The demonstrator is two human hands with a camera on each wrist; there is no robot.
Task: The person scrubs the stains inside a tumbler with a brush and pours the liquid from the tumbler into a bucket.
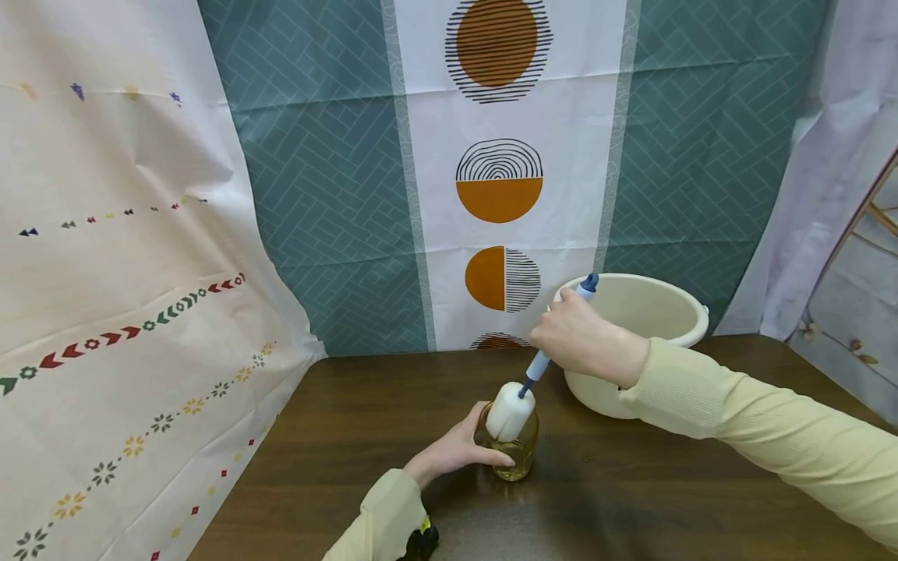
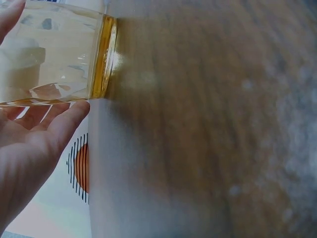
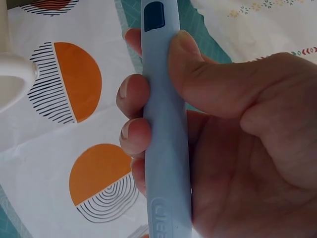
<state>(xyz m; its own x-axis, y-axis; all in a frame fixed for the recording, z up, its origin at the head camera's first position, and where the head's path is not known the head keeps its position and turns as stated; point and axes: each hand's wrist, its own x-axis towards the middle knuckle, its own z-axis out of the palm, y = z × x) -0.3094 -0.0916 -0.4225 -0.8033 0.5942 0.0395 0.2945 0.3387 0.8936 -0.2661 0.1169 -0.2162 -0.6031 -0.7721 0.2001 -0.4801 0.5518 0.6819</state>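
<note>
The left hand (image 1: 456, 450) gripped the amber glass jar (image 1: 515, 452) near the desk's (image 1: 631, 499) front edge; the right hand (image 1: 578, 336) clasped the sponge brush (image 1: 510, 411), half inserted. It seemed the scrubbing step; pushing straight down appeared next.

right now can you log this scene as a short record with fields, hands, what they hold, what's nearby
left hand: wraps round the glass jar, steadying it on the table
right hand: grips the blue handle of the bottle brush
brush head: white sponge, tilted, sitting in the jar's mouth
jar: clear amber glass, upright
nearby: cream basin behind the right hand, on the table
backdrop: patterned curtains
</note>
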